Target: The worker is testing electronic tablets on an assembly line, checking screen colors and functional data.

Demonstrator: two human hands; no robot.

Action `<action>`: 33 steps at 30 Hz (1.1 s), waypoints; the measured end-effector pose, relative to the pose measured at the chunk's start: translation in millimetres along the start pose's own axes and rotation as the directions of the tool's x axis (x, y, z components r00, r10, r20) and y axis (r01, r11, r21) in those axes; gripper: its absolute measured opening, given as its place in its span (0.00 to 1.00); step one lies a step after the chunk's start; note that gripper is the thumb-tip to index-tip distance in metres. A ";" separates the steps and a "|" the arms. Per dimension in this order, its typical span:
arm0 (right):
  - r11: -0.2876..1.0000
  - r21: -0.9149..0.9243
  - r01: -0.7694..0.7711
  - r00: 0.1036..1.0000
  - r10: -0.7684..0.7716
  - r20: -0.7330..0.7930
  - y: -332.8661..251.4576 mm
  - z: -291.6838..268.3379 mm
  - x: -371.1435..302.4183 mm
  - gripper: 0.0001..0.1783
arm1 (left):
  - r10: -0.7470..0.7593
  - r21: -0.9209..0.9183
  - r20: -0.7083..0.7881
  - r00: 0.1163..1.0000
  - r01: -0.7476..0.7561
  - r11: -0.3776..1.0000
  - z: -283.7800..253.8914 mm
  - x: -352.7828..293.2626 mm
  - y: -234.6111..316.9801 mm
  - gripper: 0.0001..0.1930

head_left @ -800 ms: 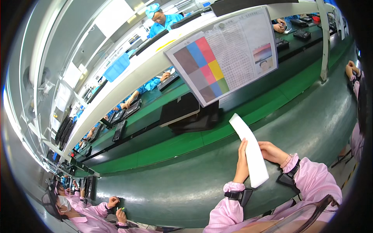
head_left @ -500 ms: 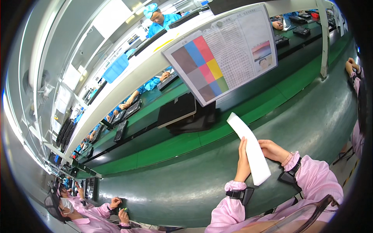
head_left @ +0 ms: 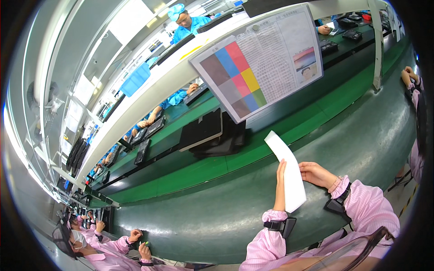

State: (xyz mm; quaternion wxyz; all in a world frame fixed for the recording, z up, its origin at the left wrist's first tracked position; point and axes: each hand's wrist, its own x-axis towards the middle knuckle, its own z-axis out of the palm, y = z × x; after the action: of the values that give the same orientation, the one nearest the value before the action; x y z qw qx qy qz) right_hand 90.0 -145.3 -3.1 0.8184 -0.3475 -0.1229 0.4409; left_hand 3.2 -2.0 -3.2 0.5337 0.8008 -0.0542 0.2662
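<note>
Between my two hands is a long white folded sheet (head_left: 291,176), looking like paper or thin foam, held tilted above the grey-green bench. My left hand (head_left: 281,185) lies along its left side, fingers pointing away from me. At its right edge, my right hand (head_left: 317,174) grips it, with the fingertips partly hidden behind the sheet. The sheet's narrow far end reaches toward the green strip of the bench. Each of my wrists wears a black strapped device over a pink striped sleeve.
Beyond the bench runs a green conveyor line with a stack of black flat panels (head_left: 205,133). A printed colour chart board (head_left: 257,63) hangs from a white beam (head_left: 149,86). Co-workers in pink sit at left and right; people in blue work across the line.
The white sheet's near end has shifted left and turned slightly in my hands. The black panels on the line have moved a little to the left. My hands stay nearly in place.
</note>
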 end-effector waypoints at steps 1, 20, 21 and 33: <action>1.000 0.000 -0.005 1.000 0.005 -0.010 -0.4 0.1 -0.4 0.10 | -0.002 0.026 0.006 1.000 0.002 1.000 -1.1 -0.1 -0.1 0.31; 0.998 0.005 0.061 0.998 -0.061 -0.031 -0.8 -0.5 1.6 0.10 | -0.081 0.094 0.023 0.996 0.078 0.993 -0.8 4.1 2.3 0.36; 1.000 -0.005 -0.007 0.999 0.007 -0.047 -0.7 -0.2 1.6 0.10 | -0.082 0.096 0.019 0.996 0.080 0.992 -2.1 3.5 3.5 0.36; 1.000 -0.014 -0.010 0.998 0.009 -0.060 -2.0 0.5 0.5 0.10 | -0.068 0.052 0.030 0.997 0.067 0.996 -0.9 3.9 1.6 0.35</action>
State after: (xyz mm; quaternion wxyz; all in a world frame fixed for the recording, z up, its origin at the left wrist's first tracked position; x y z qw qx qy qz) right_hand 91.3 -145.4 -1.4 0.8171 -0.3670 -0.0996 0.4333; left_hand 5.6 -1.1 0.3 0.5208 0.8197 -0.0288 0.2365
